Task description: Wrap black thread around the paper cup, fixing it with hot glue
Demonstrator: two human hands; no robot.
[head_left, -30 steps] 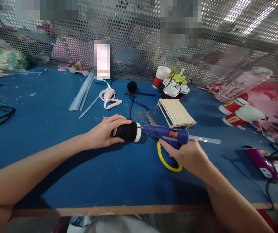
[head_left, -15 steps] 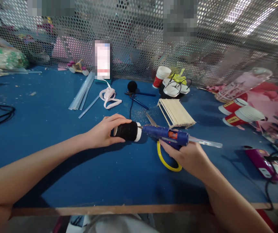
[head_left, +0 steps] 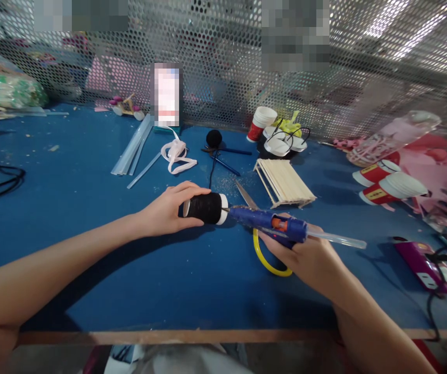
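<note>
A paper cup point(head_left: 207, 209) wrapped in black yarn lies on its side, a bare white band showing at its right end. My left hand point(head_left: 176, 209) grips it from the left, thumb and fingers around it. In my right hand point(head_left: 309, 254) is a blue hot glue gun point(head_left: 262, 221), its nozzle tip at the white band; I cannot tell whether it touches. A clear glue stick point(head_left: 340, 239) pokes out of its back. Under the gun lie scissors with yellow handles point(head_left: 264, 259). A strand of yarn runs from the cup back to a black yarn ball point(head_left: 213, 138).
Behind lie white ribbon point(head_left: 176, 156), glue sticks point(head_left: 132, 148), blue-handled pliers point(head_left: 227, 165) and a small stick-built rack point(head_left: 286, 182). A phone point(head_left: 168, 96) leans on the mesh screen. Paper cups point(head_left: 391, 188) and a purple box point(head_left: 428, 265) with a black cord are at right.
The rear of the glue gun and my right hand have shifted slightly right and down, the nozzle staying near the cup's white band. My left hand keeps its hold on the cup.
</note>
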